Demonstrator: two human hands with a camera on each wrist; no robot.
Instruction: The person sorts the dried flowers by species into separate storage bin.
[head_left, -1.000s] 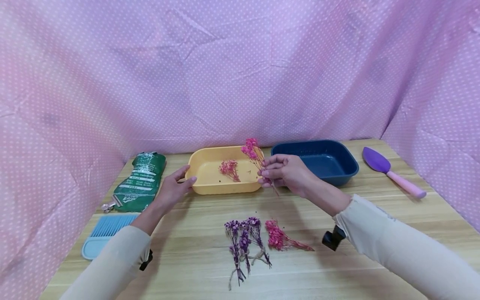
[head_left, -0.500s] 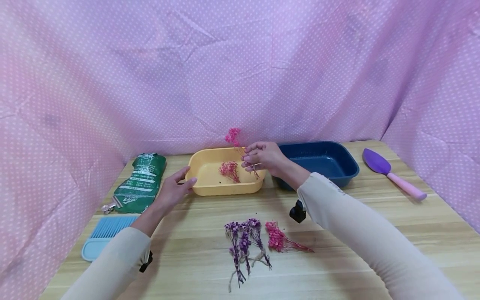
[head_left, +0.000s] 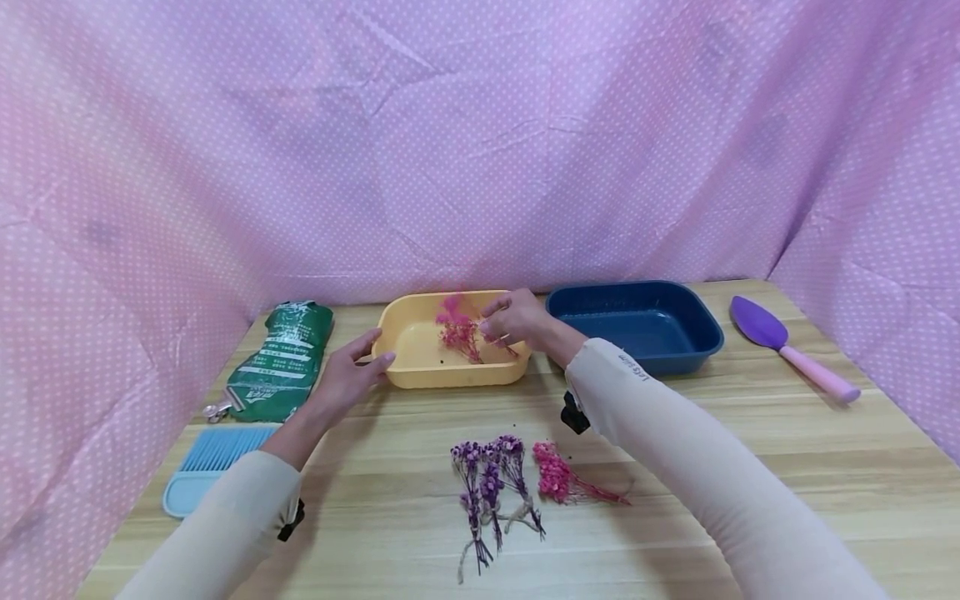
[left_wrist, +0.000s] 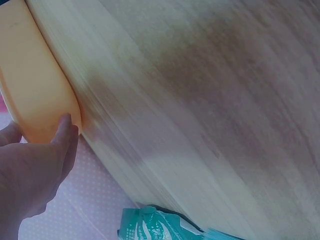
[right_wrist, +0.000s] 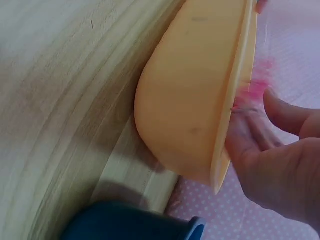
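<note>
Since the earlier frames, the right hand (head_left: 517, 318) and the pink sprig (head_left: 452, 312) have come down into the yellow tub (head_left: 457, 377), where the blurred sprig leaves me unable to tell whether thumb and fingers pinch it or part from it. The left hand (head_left: 348, 371) grips the tub's left end, and a reddish sprig (head_left: 461, 340) lies inside. Right of it stands a blue tub (head_left: 678, 364); nearer lie purple bunches (head_left: 491, 487) and, to their right, a pink bunch (head_left: 555, 479).

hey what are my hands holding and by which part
Your left hand grips the yellow tub by its left end; your right hand appears to pinch a pink flower sprig by its stems, though blurred.
</note>
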